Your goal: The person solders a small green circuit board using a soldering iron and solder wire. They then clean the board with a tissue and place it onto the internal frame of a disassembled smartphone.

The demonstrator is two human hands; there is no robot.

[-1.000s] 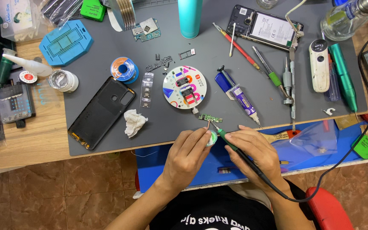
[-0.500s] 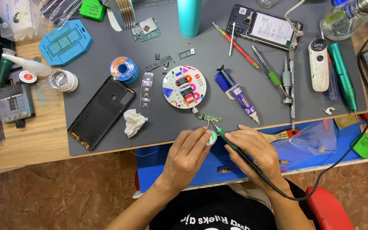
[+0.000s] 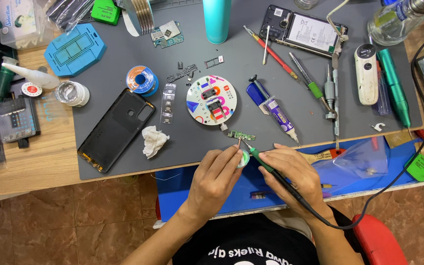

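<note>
The small green circuit board (image 3: pixel 241 135) lies flat near the front edge of the grey work mat (image 3: pixel 251 54), its long axis running left to right, just beyond both sets of fingertips. The right hand (image 3: pixel 290 172) is closed in a pen grip around a green-handled soldering iron (image 3: pixel 261 159), whose shaft slants up and to the left so the tip meets the board's near edge at about its middle. The left hand (image 3: pixel 217 179) sits just left of the iron, fingers curled around a small round pale thing (image 3: pixel 243 158), which I cannot identify; its fingertips are about as near the board as the right's.

Just beyond the board sits a round white disc (image 3: pixel 211 100) with coloured markings, and to the right a syringe tube (image 3: pixel 277 114) lying on a slant. Left of the board is a crumpled tissue (image 3: pixel 153 141), then a black phone back cover (image 3: pixel 116 128). The mat's front edge runs right under the hands, so open room is mostly to the left of the board and between it and the tube.
</note>
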